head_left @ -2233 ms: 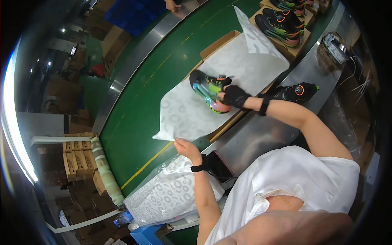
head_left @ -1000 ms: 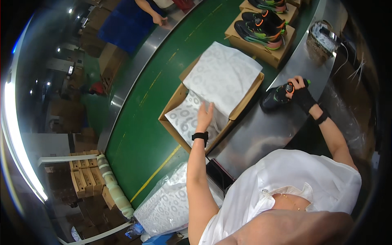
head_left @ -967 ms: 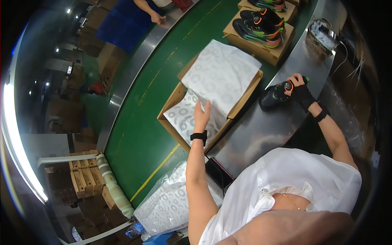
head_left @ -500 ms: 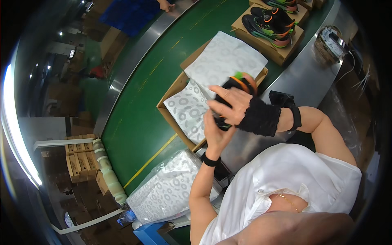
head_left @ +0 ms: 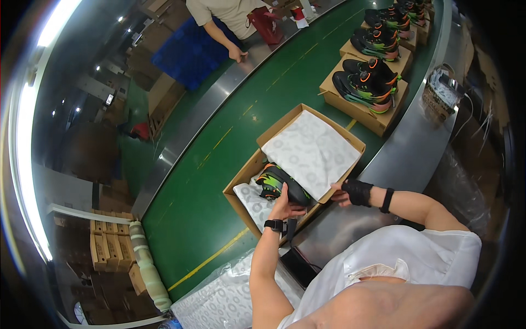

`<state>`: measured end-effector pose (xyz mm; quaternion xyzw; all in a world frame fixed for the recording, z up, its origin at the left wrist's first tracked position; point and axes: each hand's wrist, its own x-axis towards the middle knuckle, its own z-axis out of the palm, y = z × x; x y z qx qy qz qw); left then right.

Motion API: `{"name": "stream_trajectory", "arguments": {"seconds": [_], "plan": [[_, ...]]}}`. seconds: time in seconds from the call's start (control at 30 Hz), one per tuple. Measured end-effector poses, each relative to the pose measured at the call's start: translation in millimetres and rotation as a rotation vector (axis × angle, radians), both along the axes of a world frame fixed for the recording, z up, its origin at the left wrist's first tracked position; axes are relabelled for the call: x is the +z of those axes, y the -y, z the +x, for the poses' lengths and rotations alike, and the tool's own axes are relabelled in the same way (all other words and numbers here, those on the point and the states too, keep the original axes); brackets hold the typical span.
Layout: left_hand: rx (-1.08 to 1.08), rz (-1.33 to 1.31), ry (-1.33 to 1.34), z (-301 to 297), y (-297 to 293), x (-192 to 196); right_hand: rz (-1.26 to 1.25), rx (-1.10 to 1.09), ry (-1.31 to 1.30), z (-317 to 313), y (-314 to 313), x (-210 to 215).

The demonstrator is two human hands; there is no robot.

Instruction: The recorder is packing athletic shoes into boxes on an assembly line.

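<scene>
Cardboard shoebox (head_left: 245, 181), open and brown, is sitting on the green conveyor belt (head_left: 213, 181). White patterned tissue paper (head_left: 309, 151) is covering its two-o'clock half. Left hand (head_left: 286, 205) is gripping a black-green sneaker (head_left: 282, 183) at the box's seven-o'clock end; right hand (head_left: 350, 193) is pinching the paper's edge.

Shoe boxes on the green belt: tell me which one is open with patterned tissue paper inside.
The nearest box, at the hands: the left hand sets a black shoe into it. The farther boxes are shut, with shoe pairs on top.
</scene>
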<state>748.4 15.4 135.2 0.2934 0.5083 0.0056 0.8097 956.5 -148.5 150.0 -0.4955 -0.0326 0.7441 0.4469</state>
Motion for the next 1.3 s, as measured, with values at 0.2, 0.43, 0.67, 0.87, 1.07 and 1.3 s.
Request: {"name": "stream_trajectory", "arguments": {"seconds": [0.2, 0.43, 0.67, 0.87, 1.07, 1.3], "plan": [[0.041, 0.227, 0.112, -19.3, 9.2, 24.1, 0.289, -0.244, 0.817, -14.2, -26.3, -22.1], [0.794, 0.758, -0.163, -86.4, 47.2, 49.0, 0.884, 0.150, 1.967, -39.3, -34.0, -3.0], [0.482, 1.033, -0.163, -67.9, 49.2, -11.8, 0.936, 0.618, 2.114, -51.3, -31.9, -31.6], [0.638, 0.729, 0.052, -56.0, 56.0, 18.1, 0.943, 0.748, 1.967, -48.3, -44.5, 0.5], [0.523, 0.503, 0.184, -32.7, 33.4, 39.7, 0.857, 0.753, 1.999, -15.5, -34.4, 47.9], [0.443, 0.651, 0.171, 43.3, 98.4, 25.7, 0.749, 0.618, 2.260, 6.0, 46.8, 6.9]]}}
